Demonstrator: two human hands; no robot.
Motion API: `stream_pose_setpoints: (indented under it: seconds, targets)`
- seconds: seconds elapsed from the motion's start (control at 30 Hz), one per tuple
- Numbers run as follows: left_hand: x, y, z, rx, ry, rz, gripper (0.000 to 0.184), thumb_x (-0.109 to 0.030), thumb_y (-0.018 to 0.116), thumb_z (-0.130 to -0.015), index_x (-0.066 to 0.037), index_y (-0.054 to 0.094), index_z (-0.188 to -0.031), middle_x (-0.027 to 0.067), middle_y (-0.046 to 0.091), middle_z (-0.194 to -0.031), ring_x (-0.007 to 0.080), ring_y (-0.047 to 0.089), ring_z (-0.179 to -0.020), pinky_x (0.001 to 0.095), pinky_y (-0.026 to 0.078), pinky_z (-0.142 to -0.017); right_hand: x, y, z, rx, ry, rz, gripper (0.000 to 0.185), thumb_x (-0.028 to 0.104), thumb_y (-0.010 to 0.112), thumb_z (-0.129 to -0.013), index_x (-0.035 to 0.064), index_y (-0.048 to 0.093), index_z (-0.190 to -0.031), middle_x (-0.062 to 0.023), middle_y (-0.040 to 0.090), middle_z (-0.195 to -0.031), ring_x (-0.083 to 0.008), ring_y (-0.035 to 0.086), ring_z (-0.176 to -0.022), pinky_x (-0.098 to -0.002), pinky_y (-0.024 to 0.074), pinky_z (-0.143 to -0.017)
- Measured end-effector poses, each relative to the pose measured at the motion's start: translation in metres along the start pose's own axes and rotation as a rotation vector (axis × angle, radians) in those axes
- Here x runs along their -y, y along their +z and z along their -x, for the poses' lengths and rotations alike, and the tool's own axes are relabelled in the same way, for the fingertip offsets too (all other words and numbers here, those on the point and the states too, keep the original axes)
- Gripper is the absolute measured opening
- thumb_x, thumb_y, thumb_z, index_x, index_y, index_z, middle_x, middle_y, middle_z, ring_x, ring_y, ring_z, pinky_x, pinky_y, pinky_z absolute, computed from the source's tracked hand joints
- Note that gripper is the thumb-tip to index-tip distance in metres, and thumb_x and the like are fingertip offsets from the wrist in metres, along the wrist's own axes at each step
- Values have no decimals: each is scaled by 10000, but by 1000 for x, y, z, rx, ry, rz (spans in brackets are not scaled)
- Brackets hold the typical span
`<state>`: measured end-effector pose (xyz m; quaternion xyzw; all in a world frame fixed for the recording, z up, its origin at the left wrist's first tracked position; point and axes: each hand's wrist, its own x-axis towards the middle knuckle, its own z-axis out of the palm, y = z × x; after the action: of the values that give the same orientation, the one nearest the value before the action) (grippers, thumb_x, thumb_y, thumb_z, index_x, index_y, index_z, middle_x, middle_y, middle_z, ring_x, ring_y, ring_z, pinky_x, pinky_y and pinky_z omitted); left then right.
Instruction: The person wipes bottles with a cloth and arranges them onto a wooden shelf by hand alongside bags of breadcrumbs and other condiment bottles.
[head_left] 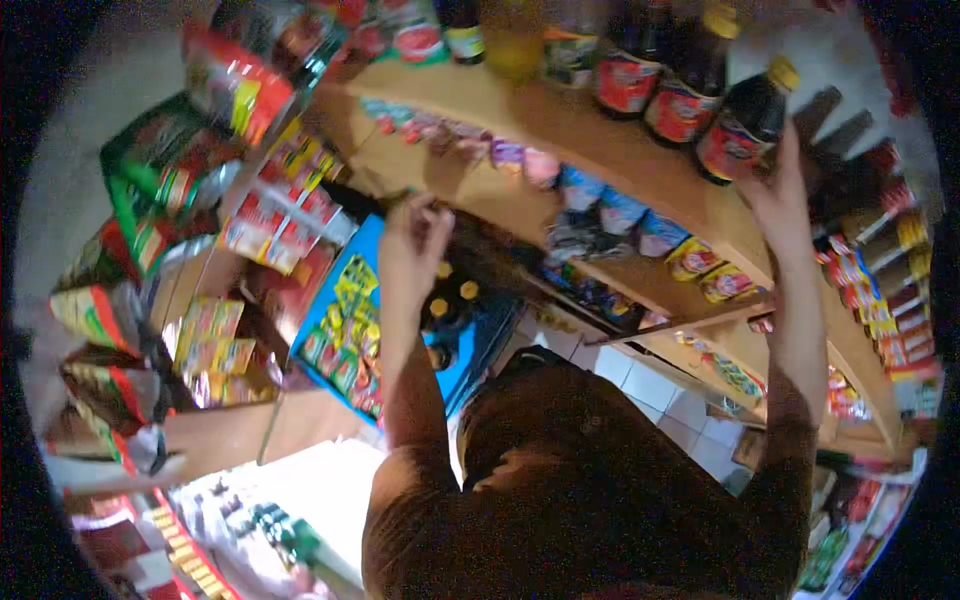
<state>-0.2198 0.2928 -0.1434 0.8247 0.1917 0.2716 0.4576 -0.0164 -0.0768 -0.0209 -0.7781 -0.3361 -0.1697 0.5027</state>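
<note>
My right hand point(776, 195) grips the lower part of a dark sauce bottle point(740, 132) with a yellow cap and a red label. The bottle tilts at the right end of a row on the upper wooden shelf, beside a matching bottle point(685, 110). My left hand point(412, 235) is raised before the lower shelf, fingers loosely bent and apart, with nothing visible in it; motion blurs it somewhat. Below it stands a blue crate point(375, 265) holding yellow-green packets point(345, 335) and several dark bottles with yellow caps point(455, 300).
Small coloured packets point(620, 210) line the lower shelf point(500, 190). Hanging sachets point(290, 215) and bagged goods point(160, 180) crowd the left. More packets point(865, 290) hang at right. White floor tiles point(650, 385) show beneath the shelving.
</note>
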Motion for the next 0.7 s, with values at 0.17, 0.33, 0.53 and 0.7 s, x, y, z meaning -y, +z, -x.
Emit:
stream_pose_setpoints:
  seconds: [0.17,0.33,0.53,0.7]
  targets:
    - [115,-30,-32,54,-74,-754,450,-393,720,-889,-103,655,-1227,184,674,-1139,342,678,-1041,463,553,-889,-6,-3,-3,32,-29,66,786,73,753,-889,46,315,-1541,-98,549,-1395,-197,535,-1262,-340,428,-1061]
    - [188,-6,-23,379,0,-766,545,-492,743,-832,-90,645,-1187,185,658,-1241,358,647,-1144,465,552,-935,-4,-2,-1,49,33,59,798,147,770,-899,11,296,-1527,-140,535,-1388,-230,560,-1245,-375,454,-1069]
    - [265,-7,-45,509,96,-732,409,-421,664,-917,-59,622,-1103,236,688,-1084,424,673,-994,513,546,-826,-6,-1,0,59,-4,105,763,167,741,-927,22,300,-1531,-140,537,-1375,-217,545,-1246,-373,446,-1056]
    - [183,-70,-43,75,-12,-495,443,-470,542,-1007,-31,595,-1035,232,674,-911,443,656,-882,504,519,-768,-5,-6,-1,-87,-24,120,746,330,616,-1009,26,243,-1578,-173,490,-1436,-263,501,-1291,-391,390,-1103]
